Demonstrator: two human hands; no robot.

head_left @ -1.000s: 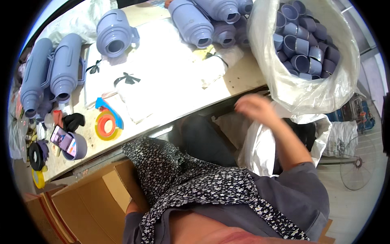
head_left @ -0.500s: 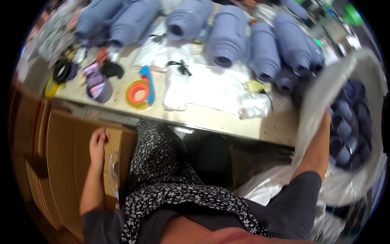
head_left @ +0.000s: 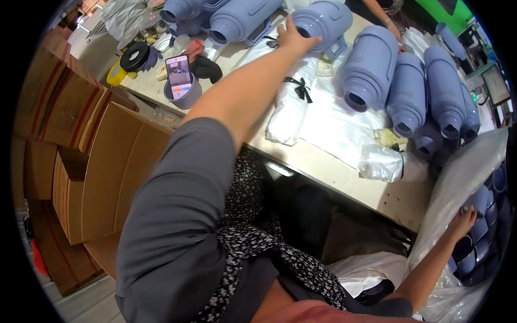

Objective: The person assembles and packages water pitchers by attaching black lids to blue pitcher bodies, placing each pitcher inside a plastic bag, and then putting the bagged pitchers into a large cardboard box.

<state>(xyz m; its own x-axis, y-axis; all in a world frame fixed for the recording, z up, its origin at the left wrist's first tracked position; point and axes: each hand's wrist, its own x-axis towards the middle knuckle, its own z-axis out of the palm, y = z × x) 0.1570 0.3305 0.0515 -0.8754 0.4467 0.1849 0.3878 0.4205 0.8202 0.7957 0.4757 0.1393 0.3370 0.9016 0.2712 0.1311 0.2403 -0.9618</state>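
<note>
My left hand [head_left: 295,42] is stretched far across the table with thumb and fingers spread at the neck of a lavender thermos body [head_left: 331,21], which lies with its open mouth toward me. Down at the right, my right hand [head_left: 462,222] is inside a large clear plastic bag [head_left: 449,188], its fingers bent together on a lavender cup [head_left: 477,230]. Many similar cups fill that bag. More lavender thermos bodies [head_left: 371,67] lie in a row along the table, necks toward me. Part of the right hand's grip is hidden by the bag and cups.
A phone [head_left: 179,72] leans in a lavender cup [head_left: 186,98] on the table [head_left: 334,167]. Wrapped white packets [head_left: 288,116], black tape [head_left: 134,56] and yellow tape [head_left: 116,74] lie around. Cardboard boxes [head_left: 116,172] stand at the left. Another person's arm [head_left: 379,13] shows at the back.
My left hand has risen from beside the cardboard box to the thermos body on the table. My right hand, mostly hidden by the bag before, now shows among the cups. The view has turned left.
</note>
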